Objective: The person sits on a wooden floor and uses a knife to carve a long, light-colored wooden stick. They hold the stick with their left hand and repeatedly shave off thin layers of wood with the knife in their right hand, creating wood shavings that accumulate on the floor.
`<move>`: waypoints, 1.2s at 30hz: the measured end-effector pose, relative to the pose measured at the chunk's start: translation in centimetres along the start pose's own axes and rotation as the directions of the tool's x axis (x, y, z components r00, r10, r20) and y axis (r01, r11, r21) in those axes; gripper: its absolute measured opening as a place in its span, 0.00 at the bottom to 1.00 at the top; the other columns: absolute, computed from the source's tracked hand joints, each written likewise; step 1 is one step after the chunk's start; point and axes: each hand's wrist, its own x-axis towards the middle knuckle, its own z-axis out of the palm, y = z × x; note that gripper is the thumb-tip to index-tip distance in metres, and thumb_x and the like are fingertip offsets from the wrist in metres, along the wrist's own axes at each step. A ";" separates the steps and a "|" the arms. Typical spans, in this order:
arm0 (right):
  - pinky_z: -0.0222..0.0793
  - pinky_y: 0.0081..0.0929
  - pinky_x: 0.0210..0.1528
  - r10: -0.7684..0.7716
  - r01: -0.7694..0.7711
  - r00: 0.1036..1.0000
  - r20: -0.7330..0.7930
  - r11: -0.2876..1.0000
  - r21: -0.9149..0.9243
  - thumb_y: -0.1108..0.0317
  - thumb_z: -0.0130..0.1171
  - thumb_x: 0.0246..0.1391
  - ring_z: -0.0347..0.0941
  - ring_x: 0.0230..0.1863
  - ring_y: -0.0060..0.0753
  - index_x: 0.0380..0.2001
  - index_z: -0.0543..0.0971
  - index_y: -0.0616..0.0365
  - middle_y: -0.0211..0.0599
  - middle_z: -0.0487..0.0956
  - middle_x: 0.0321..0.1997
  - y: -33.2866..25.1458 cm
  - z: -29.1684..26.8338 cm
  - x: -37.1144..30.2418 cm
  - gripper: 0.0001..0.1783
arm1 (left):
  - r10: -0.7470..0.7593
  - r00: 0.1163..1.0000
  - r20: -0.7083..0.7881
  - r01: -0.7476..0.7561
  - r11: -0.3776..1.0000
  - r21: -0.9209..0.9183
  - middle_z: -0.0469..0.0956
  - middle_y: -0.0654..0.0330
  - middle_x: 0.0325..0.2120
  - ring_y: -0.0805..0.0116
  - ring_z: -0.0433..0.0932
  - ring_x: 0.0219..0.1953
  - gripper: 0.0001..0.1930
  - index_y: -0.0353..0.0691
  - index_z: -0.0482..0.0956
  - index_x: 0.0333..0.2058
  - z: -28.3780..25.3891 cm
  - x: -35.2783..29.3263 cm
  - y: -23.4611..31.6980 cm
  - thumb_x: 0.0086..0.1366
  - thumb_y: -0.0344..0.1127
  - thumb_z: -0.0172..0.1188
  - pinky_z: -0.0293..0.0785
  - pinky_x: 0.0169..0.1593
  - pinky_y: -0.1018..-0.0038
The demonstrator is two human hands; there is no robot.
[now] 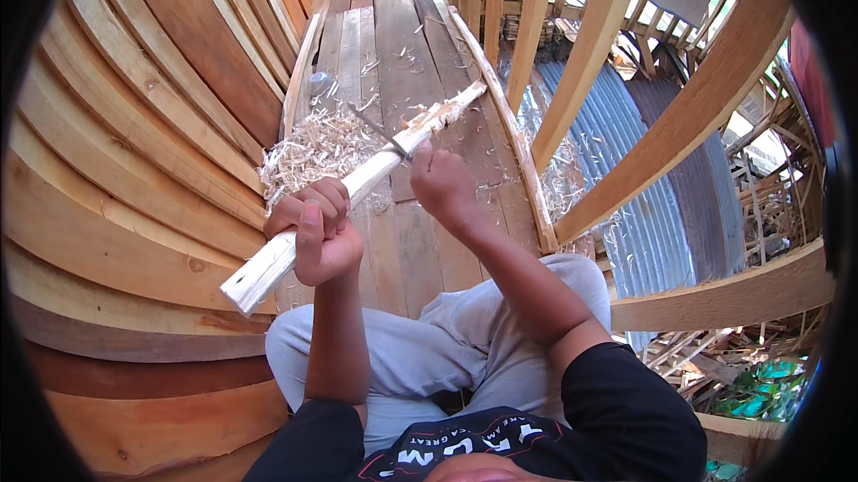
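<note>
A long pale piece of wood (370, 177) slants across in front of me, from near left to far right. Its near end is squared, while rough bark-like shreds cling to its far part. My left hand (319, 233) is wrapped round it close to the near end. My right hand (444, 185) is closed on a knife, mostly hiding the handle. The narrow dark knife blade (376, 127) lies across the wood and points up to the left.
Curled wood shavings (308, 153) are heaped on the plank floor (393, 249) at the left. A wall of boards (152, 124) stands left. Upright slats (585, 44) line the right, with corrugated metal sheets (621, 169) below them. My crossed legs (402, 348) are underneath my arms.
</note>
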 end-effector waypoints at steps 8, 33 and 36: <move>0.72 0.56 0.45 0.136 -0.157 0.954 -0.268 0.986 -0.059 0.54 0.33 0.63 0.77 0.36 0.67 0.26 0.83 0.67 0.62 0.80 0.29 8.3 2.8 5.9 0.33 | 0.003 0.999 0.035 -0.005 0.999 0.036 0.54 0.68 0.09 0.75 0.52 0.13 0.14 0.46 0.56 0.16 1.9 0.0 0.7 0.59 0.29 0.49 0.54 0.23 0.73; 0.64 0.31 0.29 0.028 0.006 0.998 -0.063 0.870 0.493 0.52 0.50 0.65 0.71 0.25 0.31 0.30 0.75 0.62 0.37 0.75 0.23 14.3 3.3 7.3 0.21 | 0.031 0.963 0.266 -0.032 0.999 0.000 0.62 0.61 0.10 0.71 0.60 0.13 0.14 0.39 0.60 0.15 1.1 -1.0 0.3 0.56 0.26 0.53 0.60 0.22 0.73; 0.63 0.28 0.26 -0.102 0.149 0.985 -0.138 0.908 0.391 0.57 0.51 0.65 0.68 0.22 0.25 0.31 0.77 0.60 0.33 0.73 0.21 14.4 3.6 7.1 0.17 | 0.025 0.965 0.262 -0.027 1.000 0.003 0.62 0.61 0.10 0.71 0.61 0.13 0.15 0.39 0.60 0.14 1.5 -1.1 0.3 0.56 0.27 0.55 0.59 0.22 0.73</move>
